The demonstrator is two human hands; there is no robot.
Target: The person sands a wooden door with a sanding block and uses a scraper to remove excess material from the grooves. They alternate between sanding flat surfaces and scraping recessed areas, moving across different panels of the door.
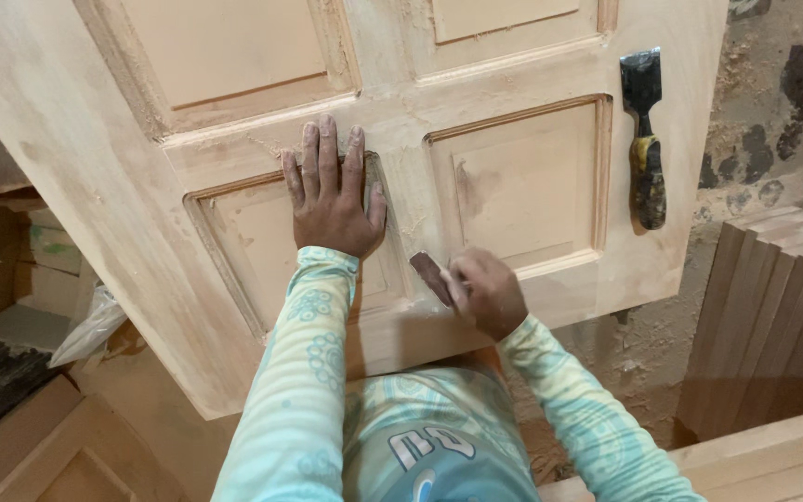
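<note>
Sanding a raised-panel wooden door (pixel 504 270) laid flat, seen from the head view. Left hand (pixel 332 200) pressed flat, fingers spread, on the lower-left panel and the rail above it; nothing held, just bracing. Right hand (pixel 487 293) curled around a small folded piece of sandpaper (pixel 429 275), reddish-brown, pinched between thumb and fingers, its free end resting on the vertical stile between the two lower panels. Grip on the paper looks closed and firm, most of the sheet hidden inside the fist. Door pale, bare, dusty, with filler smears around the panel mouldings and a darker patch on the right panel. Putty knife (pixel 644 139) with a dark blade and stained yellow-black handle lying on the door's right stile, well apart from both hands. Stack of wooden boards (pixel 773 316) standing to the right, more boards (pixel 773 455) near the bottom right, cardboard and scraps (pixel 20 307) on the left. Judging handling: sandpaper light, thin, floppy, rough on one side, likely to slip or crease unless folded and held near the working edge with fingertips backing it. Door likely heavy, stiff, stable under a flat palm; mouldings look delicate at the edges, so light pressure there. Support beneath the door not visible.
</note>
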